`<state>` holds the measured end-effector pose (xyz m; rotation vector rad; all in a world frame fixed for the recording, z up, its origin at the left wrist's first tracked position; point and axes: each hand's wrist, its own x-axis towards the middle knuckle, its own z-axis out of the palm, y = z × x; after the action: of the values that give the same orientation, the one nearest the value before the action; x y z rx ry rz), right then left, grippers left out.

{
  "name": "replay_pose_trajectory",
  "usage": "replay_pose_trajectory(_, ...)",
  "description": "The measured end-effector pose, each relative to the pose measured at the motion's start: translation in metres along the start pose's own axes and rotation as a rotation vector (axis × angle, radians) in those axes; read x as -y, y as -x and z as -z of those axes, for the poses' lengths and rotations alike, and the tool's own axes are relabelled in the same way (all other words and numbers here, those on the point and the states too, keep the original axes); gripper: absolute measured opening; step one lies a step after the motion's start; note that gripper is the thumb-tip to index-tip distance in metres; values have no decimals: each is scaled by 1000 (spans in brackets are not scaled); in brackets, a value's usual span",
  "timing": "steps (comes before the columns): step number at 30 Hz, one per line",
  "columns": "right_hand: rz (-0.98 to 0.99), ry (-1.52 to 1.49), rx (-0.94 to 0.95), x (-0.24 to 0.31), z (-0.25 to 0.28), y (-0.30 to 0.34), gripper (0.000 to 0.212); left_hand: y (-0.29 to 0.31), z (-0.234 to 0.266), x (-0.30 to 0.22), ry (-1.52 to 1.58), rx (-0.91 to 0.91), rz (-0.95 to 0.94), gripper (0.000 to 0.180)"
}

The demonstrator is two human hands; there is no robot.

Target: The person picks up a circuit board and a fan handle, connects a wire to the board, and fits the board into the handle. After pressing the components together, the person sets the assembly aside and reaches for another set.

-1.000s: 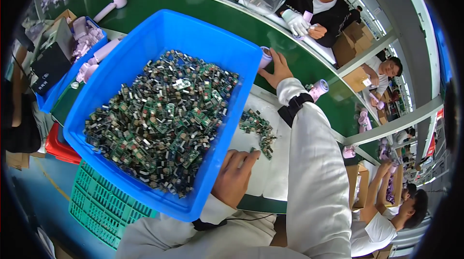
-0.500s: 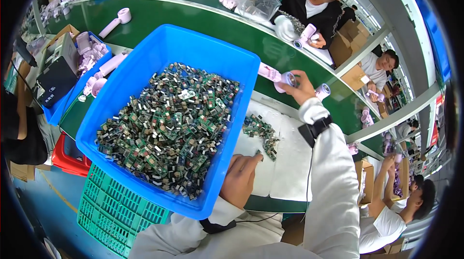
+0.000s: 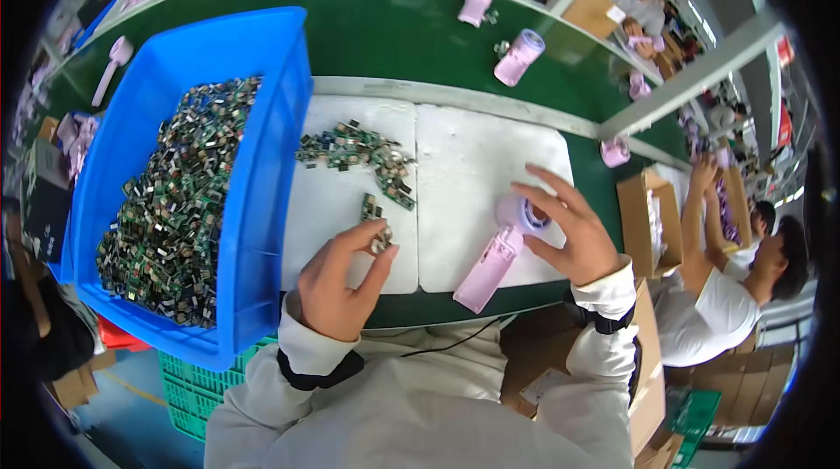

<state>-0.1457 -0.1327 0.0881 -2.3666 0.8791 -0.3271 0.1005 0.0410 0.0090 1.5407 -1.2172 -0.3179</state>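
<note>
My left hand (image 3: 339, 281) pinches a small green circuit board (image 3: 381, 241) between thumb and forefinger, above the white foam mat (image 3: 446, 154). A loose pile of similar boards (image 3: 350, 147) lies on the mat beyond it. My right hand (image 3: 573, 233) is open, fingers spread about the round head of a pink handheld fan (image 3: 490, 268). The fan lies slanted on the mat, its handle toward me; whether my fingertips touch it I cannot tell. Left of the mat stands a blue bin (image 3: 262, 206) heaped with circuit boards.
Across the green conveyor belt (image 3: 385, 23) lie another pink fan (image 3: 521, 58) and a pink part (image 3: 476, 3). A cardboard box (image 3: 649, 215) stands at the right, near a person in white (image 3: 713, 311). A green crate (image 3: 188, 390) sits below the bin.
My right hand has come from the belt to the mat with a pink fan and opened around it. My left hand now lifts a board. The view has shifted right.
</note>
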Motion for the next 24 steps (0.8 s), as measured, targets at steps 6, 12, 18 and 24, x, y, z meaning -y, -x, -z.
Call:
replay_pose_trajectory(6, 80, 291, -76, 20, -30, 15, 34, 6, -16, -14, 65, 84, 36, 33)
replay_pose_trajectory(12, 182, 163, -52, -9, -45, 15, 24, 5, -47, -42, 181, 429, -112, 28)
replay_pose_trajectory(18, 362, 29, -181, -28, -57, 17, 25, 12, -58, -34, 157, 447, -122, 32)
replay_pose_trajectory(24, 368, -167, -237, -32, -57, 18, 27, 11, -60, -34, 145, 439, -92, 31)
